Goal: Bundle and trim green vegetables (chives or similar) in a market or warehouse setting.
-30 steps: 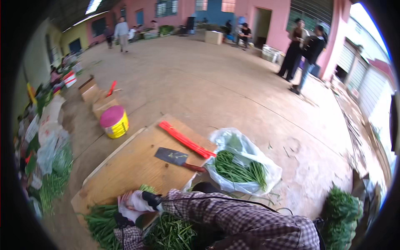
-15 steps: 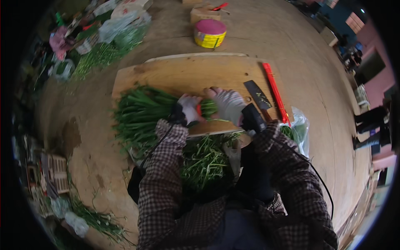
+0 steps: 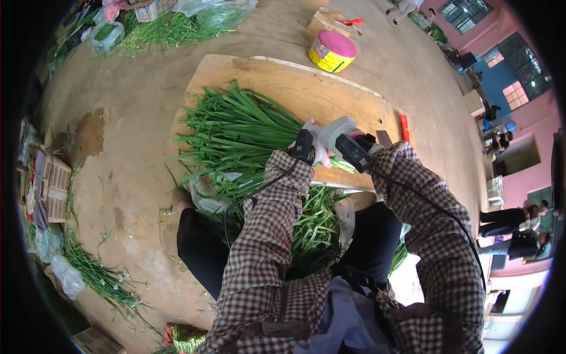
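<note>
A thick bunch of garlic chives [image 3: 242,130] lies on a wooden board [image 3: 283,74], its leaves fanned out to the left. My left hand [image 3: 314,143], in a pale glove, is wrapped round the stems at the bunch's right end. Close against it is my right hand [image 3: 339,131], gloved too, at the same stems; its fingers are hidden behind the hand and wrist. Pale stem ends [image 3: 342,165] stick out below the hands. To the right, a cleaver [image 3: 383,138] shows only in part beside a bundle of red strips [image 3: 405,127].
Loose trimmed greens [image 3: 321,221] fill a bag between my knees, below the board's near edge. A round yellow tub [image 3: 332,52] with a pink top and an open carton [image 3: 330,23] stand beyond the board. A plastic crate [image 3: 55,189] is at far left.
My right hand has come in against the left one at the stems. The whole view has turned, so the board sits tilted. The red band seen round the stems earlier is covered.
</note>
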A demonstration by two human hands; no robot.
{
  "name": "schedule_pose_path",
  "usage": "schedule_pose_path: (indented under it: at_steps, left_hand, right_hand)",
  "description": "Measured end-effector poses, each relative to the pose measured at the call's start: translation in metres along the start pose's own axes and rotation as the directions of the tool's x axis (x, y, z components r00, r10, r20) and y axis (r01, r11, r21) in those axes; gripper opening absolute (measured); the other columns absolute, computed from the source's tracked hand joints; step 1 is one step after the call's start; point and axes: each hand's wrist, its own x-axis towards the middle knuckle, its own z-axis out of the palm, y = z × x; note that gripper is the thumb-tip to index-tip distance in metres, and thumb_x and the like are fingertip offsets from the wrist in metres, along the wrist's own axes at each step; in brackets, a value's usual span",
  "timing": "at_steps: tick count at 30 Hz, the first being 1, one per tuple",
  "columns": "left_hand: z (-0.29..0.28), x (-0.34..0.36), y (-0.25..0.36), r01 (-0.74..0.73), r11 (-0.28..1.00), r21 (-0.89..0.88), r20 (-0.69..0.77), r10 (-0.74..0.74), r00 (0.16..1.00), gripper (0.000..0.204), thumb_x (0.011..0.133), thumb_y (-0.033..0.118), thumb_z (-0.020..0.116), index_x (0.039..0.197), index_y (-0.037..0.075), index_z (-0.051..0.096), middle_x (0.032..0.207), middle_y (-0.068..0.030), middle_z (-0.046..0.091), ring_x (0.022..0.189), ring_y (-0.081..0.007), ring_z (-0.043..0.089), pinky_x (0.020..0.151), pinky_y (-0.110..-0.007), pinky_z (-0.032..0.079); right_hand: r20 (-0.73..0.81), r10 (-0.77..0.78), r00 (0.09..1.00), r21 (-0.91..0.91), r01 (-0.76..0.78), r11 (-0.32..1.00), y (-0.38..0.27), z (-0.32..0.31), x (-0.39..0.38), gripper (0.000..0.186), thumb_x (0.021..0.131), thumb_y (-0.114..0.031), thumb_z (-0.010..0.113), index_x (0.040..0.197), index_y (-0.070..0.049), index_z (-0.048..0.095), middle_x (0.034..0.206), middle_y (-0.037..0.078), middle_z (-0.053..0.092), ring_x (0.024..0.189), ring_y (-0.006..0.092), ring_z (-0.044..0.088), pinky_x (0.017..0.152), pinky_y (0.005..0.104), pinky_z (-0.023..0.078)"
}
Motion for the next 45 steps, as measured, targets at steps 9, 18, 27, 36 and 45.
schedule_pose_path:
  at_steps: [9,18,27,36,45]
  left_hand:
    - [0.003,0.007,-0.002,0.014,0.981,0.196,0.020,-0.018,1.000,0.069,0.056,0.065,0.072,0.109,0.022,0.064,0.115,-0.0083,0.058,0.117,-0.0245,0.049,0.109,-0.041,0.018]
    - [-0.020,-0.006,0.002,0.024,0.967,0.252,0.033,-0.033,0.999,0.096,0.048,0.067,0.076,0.127,0.018,0.050,0.121,-0.0096,0.057,0.119,-0.0286,0.048,0.103,-0.044,0.027]
    - [-0.031,-0.014,-0.038,0.211,0.974,0.076,0.032,-0.214,0.976,0.090,0.052,0.063,0.075,0.115,0.002,0.056,0.104,-0.0184,0.064,0.098,-0.0322,0.062,0.083,-0.039,0.049]
    - [0.006,-0.100,0.084,0.215,0.961,-0.173,-0.953,-0.219,0.212,0.067,0.061,0.040,0.081,0.108,0.000,0.055,0.095,-0.0159,0.062,0.088,-0.0333,0.060,0.078,-0.041,0.048]
    - [-0.042,-0.180,0.090,-0.180,-0.579,-0.795,-0.111,-0.153,0.982,0.074,0.088,0.062,0.039,0.121,-0.003,0.050,0.081,-0.0121,0.064,0.066,-0.0222,0.062,0.056,-0.035,0.051]
  right_hand:
    - [-0.533,-0.362,0.765,-0.024,0.414,0.910,0.028,0.058,0.043,0.030,0.068,-0.036,0.069,0.085,-0.012,0.069,0.075,0.010,0.068,0.072,0.0288,0.066,0.060,0.0393,0.049]
    - [-0.735,-0.461,0.498,-0.182,0.509,0.841,0.040,0.074,0.012,0.025,0.075,-0.027,0.059,0.062,-0.006,0.060,0.051,0.012,0.055,0.048,0.0295,0.056,0.045,0.0406,0.042]
    - [-0.689,-0.220,0.690,0.284,0.537,0.795,0.027,0.108,0.038,0.035,0.086,-0.036,0.048,0.083,-0.007,0.067,0.069,0.017,0.063,0.062,0.0341,0.061,0.062,0.0439,0.048]
    - [-0.568,0.334,0.753,0.289,0.562,-0.775,0.041,0.043,-0.060,0.024,0.089,-0.022,0.062,0.074,-0.002,0.064,0.058,-0.003,0.052,0.045,0.0052,0.039,0.042,0.0224,0.029]
    - [-0.955,-0.282,-0.094,-0.109,0.993,0.038,0.104,-0.012,-0.250,0.022,0.089,-0.022,0.060,0.075,-0.005,0.063,0.062,0.008,0.059,0.054,0.0190,0.056,0.053,0.0329,0.043]
